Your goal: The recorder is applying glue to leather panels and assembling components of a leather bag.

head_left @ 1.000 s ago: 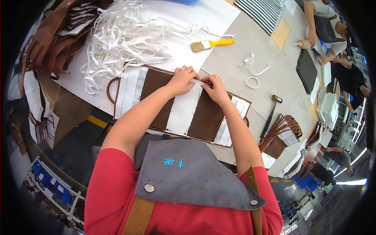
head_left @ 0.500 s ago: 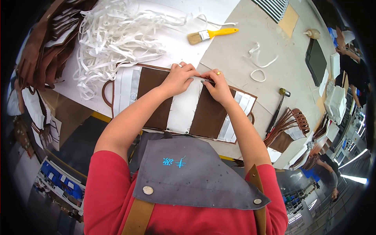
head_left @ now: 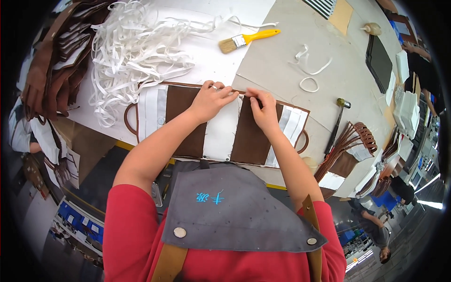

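A flat, unfolded bag piece [head_left: 256, 134] in brown and white lies before me on the table, a brown loop handle at each end. My left hand [head_left: 211, 101] is bent over its far edge at the white middle strip [head_left: 221, 134], fingertips pressed on the edge. Just right of it, my right hand [head_left: 264, 109] pinches the same edge beside the brown panel. The fingertips of both hands almost meet, a small gap between them. Small dark studs show at the strip's near corners. What lies under the fingers is partly hidden.
White ribbon [head_left: 136, 61] is heaped at the far left, beside stacked brown leather pieces [head_left: 51, 70]. A yellow-handled brush [head_left: 249, 40] lies beyond my hands. At right are a hammer [head_left: 337, 124], brown straps [head_left: 350, 143], dark sheets [head_left: 378, 63] and a squat bottle [head_left: 372, 29]. People stand farther off.
My right hand has shifted slightly right along the far edge, and the gap between the hands is wider. My left hand stays at the edge. The whole view has shifted a little.
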`<state>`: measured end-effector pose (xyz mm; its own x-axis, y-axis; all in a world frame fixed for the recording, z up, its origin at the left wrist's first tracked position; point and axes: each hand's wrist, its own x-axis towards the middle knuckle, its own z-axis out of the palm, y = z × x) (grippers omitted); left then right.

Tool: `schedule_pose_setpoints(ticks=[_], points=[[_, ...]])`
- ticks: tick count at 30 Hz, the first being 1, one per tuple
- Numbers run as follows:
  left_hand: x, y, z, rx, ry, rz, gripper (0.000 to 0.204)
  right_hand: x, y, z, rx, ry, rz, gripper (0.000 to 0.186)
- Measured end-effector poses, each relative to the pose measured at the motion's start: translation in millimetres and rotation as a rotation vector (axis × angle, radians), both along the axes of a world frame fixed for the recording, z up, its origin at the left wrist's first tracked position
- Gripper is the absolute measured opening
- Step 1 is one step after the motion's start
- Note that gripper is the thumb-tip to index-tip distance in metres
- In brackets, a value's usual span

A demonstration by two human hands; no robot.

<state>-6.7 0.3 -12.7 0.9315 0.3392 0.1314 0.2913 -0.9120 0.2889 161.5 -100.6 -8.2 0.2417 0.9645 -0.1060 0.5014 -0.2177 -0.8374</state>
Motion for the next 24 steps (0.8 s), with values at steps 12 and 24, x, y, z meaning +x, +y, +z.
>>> schedule_pose_setpoints(ticks=[12, 24], points=[[-14.7, -1.8, 3.8, -0.315, -0.101, 0.324, 0.032, -16.8, 27.9, 1.7, 0.147, -0.137, 0.251, 0.035], [-21.1, 0.5, 2.7, 0.085, -0.002, 0.057, 0.027, -28.4, 21.4, 13.0, 0.161, -0.852, 0.668, 0.032]])
